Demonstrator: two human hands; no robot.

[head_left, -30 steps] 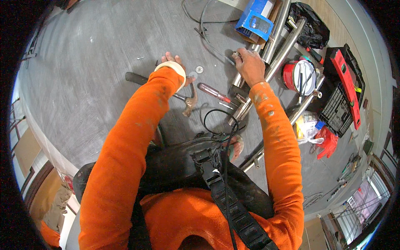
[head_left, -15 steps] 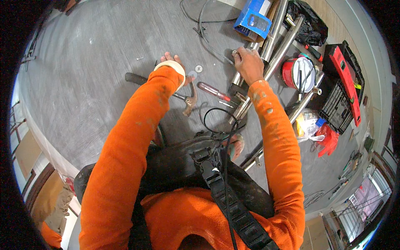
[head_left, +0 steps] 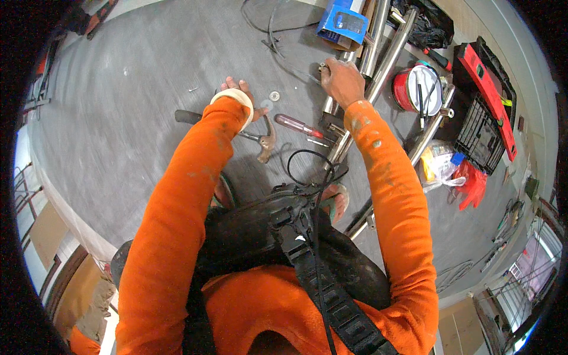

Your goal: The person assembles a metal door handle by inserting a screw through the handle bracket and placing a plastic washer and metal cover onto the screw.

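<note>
My left hand [head_left: 241, 89] lies on the grey floor with its fingers spread, and a cream ring [head_left: 244, 99], like a tape roll, circles that wrist. Beneath the left forearm runs a claw hammer [head_left: 267, 142], partly hidden. By the left thumb are a translucent disc [head_left: 267, 106] and a round metal washer [head_left: 274, 96]. My right hand [head_left: 344, 81] is closed beside the steel tubes, its fingertips pinching a small metal fitting [head_left: 322, 67]. A screwdriver [head_left: 297, 125] with a clear reddish handle and a small bit [head_left: 318, 142] lie between the two arms.
Steel tubes [head_left: 387, 59] run along the right. Past them stand a red tub [head_left: 408, 89] with a white lid, a red spirit level [head_left: 488, 97] and a black crate [head_left: 476, 130]. A blue box [head_left: 341, 26] sits at the far side. A black cable [head_left: 290, 163] loops near my knees.
The whole view has shifted slightly, so most things sit a little farther left and up. Both hands keep nearly the same places among the objects, with the right still pinching the fitting.
</note>
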